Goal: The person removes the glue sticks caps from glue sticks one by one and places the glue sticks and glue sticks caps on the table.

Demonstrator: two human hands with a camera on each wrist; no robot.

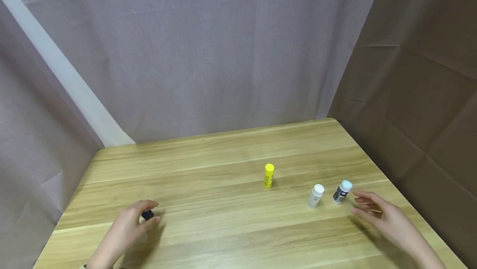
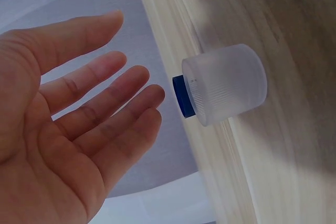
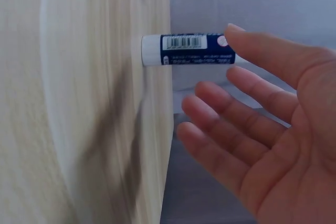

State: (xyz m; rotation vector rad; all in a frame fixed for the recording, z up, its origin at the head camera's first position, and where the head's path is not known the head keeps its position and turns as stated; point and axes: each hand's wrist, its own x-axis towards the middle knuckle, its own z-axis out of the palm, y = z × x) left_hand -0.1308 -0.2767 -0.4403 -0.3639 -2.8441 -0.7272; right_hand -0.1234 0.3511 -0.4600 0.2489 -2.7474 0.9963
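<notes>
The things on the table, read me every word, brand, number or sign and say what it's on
No words or numbers are legible.
Navy tube: barcode, round mark and small print, too blurred.
Yellow tube: dark lettering, too small.
White tube: faint print, too small.
Frosted container: no readable text.

illegible print [image 3: 199, 59] on blue tube [image 3: 189, 50]

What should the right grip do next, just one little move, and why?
I think the right grip should probably ease forward and close gently around the dark blue, white-ended cylindrical stick. That grip is open and holds nothing, and the stick stands upright on the light, wood-grained table just in front of it, nearer than the bright yellow cylindrical stick.
</notes>
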